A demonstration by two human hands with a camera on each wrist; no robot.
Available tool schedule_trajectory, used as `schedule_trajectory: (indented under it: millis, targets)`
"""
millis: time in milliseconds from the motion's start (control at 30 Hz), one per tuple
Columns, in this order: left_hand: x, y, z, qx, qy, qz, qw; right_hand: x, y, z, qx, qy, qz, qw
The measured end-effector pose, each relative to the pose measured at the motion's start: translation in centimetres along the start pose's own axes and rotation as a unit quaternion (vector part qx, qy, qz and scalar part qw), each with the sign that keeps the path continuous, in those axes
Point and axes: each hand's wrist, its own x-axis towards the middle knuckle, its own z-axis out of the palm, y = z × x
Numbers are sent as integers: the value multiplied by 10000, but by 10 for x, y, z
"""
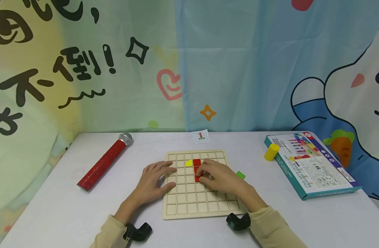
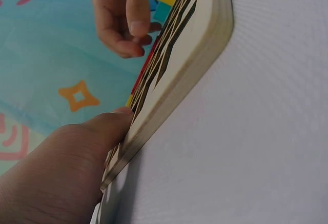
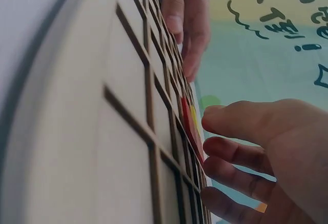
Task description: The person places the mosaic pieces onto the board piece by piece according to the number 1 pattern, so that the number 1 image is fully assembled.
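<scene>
A pale wooden grid board (image 1: 189, 207) lies on the table between both hands. Red squares (image 1: 197, 162) form a column in its upper middle, with a small yellow piece (image 1: 188, 163) to their left. My right hand (image 1: 221, 177) reaches over the board, its bent fingertips right at the red column and partly covering it. In the right wrist view, its thumb and fingers (image 3: 236, 155) stand apart with nothing seen between them. My left hand (image 1: 153, 181) rests at the board's left edge, fingers spread. The left thumb (image 2: 97, 131) lies along the rim in the left wrist view.
A card with a coloured grid pattern (image 1: 200, 136) lies behind the board. To the right are a green piece (image 1: 240, 175), a yellow cylinder (image 1: 271, 152) and a flat game box (image 1: 313, 165). On the left lies a red microphone (image 1: 104, 163). A printed curtain (image 1: 220, 69) hangs behind the table.
</scene>
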Motion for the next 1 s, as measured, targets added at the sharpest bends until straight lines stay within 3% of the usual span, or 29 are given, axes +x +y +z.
schedule_trajectory:
  millis: [167, 667, 1000]
  targets:
    - [2, -1, 1, 29, 9, 45, 10000, -9, 12, -10, 43, 49, 107, 9999]
    - [1, -2, -2, 58, 15, 37, 10000, -35, 58, -51, 588, -417, 823, 9940]
    - [0, -1, 1, -32, -11, -5, 10000, -46, 73, -58, 568, -809, 1067, 9894]
